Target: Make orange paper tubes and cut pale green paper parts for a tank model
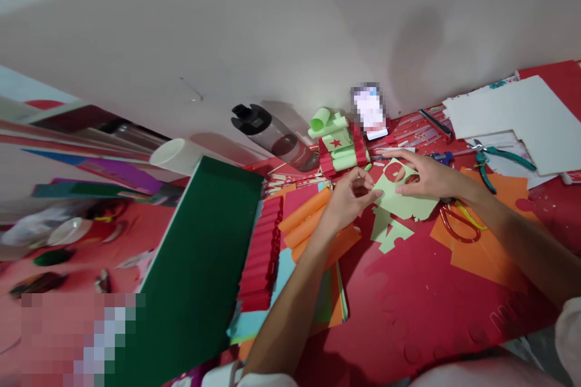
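A light green sheet of paper (408, 206) with round holes cut in it is held above the red table. My left hand (348, 201) pinches its left edge between thumb and fingers. From the right, my right hand (429, 176) grips the same sheet, thumb on its face and index finger stretched along the top edge. Just below lies a light green paper scrap (385, 246) with angular cut-outs. Red-handled scissors (459, 234) rest beside my right wrist, partly hidden by it.
Orange paper rolls (305, 216), folded red paper (261, 254) and a green board (200, 266) stand left. Behind are a bottle (281, 142), a green-and-red paper model (338, 142) and a phone (370, 112). Teal pliers (508, 156) and white board (521, 121) lie right.
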Available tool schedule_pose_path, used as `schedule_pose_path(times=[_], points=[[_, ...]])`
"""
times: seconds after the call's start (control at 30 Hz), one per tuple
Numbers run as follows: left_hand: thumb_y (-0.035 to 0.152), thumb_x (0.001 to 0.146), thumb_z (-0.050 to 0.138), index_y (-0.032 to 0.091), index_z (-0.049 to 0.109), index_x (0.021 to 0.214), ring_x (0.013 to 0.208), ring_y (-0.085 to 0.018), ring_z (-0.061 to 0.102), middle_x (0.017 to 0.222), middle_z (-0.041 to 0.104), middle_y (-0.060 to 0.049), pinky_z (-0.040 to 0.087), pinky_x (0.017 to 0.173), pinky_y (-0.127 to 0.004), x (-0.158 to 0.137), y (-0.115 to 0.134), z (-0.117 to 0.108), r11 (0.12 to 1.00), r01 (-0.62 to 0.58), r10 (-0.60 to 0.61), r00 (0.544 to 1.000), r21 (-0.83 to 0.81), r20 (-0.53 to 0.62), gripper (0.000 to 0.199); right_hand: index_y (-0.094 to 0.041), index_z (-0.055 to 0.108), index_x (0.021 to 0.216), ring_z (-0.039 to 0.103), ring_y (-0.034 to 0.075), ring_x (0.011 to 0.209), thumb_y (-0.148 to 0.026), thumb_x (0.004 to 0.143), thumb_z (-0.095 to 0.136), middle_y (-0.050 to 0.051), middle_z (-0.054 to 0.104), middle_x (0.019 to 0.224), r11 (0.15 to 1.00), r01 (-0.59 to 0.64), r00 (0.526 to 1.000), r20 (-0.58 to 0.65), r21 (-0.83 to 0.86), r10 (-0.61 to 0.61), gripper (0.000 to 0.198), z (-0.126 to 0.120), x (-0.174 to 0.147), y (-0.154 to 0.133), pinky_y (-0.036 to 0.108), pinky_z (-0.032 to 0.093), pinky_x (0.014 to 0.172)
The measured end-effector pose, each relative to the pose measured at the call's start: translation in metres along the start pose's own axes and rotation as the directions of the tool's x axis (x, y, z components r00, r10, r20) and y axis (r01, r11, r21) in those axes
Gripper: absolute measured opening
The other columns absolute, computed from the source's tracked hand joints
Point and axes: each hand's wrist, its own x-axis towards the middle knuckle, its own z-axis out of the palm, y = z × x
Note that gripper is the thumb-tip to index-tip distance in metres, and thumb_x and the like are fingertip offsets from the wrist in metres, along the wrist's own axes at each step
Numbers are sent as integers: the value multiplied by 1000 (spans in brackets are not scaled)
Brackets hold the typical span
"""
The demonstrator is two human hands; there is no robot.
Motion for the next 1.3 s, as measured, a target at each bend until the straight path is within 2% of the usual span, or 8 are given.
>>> schedule_pose_path(times=[0.1,0.2,0.47,0.67,0.77,0.9,1.1,1.3], points=[[36,72,90,20,55,87,66,-8,57,75,60,5,47,64,-22,1,-3,3,1000,21,-20,999,-15,35,42,-34,51,155,72,24,109,-32,85,78,12,50,164,999,-39,999,30,12,39,75,7,2,3,36,61,83],[38,72,91,20,55,89,64,-9,58,73,62,5,47,62,-23,3,-7,5,999,45,-45,997,-3,60,44,-28,51,155,72,24,102,-29,87,76,11,74,127,997,-71,997,37,-4,71,72,14,4,7,34,58,79],[42,90,72,23,56,102,74,-17,68,79,70,0,51,68,-28,2,-15,-10,978,49,-92,972,201,214,28,-20,56,144,70,21,84,-26,85,73,6,75,100,989,-144,987,61,-38,146,61,13,7,16,31,50,74],[29,106,44,22,65,105,82,-23,71,93,75,-8,48,74,-32,-24,11,-13,600,-100,-85,979,794,187,22,-19,65,119,72,24,91,-26,83,73,11,79,108,967,-155,971,151,-201,186,37,10,7,17,30,47,73],[23,106,42,18,68,103,81,-25,71,97,74,-13,48,71,-33,-46,20,7,442,-251,-104,940,861,326,27,-19,68,103,74,25,94,-23,83,73,11,80,107,953,-136,956,218,-271,198,21,11,8,14,30,47,74],[28,103,57,15,73,107,89,-36,72,103,74,-19,53,70,-43,-70,17,44,408,-380,-125,878,830,463,21,-19,72,95,74,25,102,-19,82,73,10,80,109,932,-83,941,279,-353,190,13,16,19,11,29,48,79],[10,89,68,16,75,115,109,-46,68,126,69,-24,55,82,-51,-81,-8,91,509,-231,14,965,829,260,28,-18,74,92,68,21,84,-16,79,73,7,78,99,855,6,872,420,-519,249,13,29,52,16,29,38,67],[3,92,52,11,74,115,102,-44,69,123,69,-29,54,78,-50,-75,-13,101,432,-141,6,988,891,153,33,-18,71,75,59,18,73,-17,74,73,2,71,80,843,49,830,491,-536,265,2,33,72,19,30,34,66]])
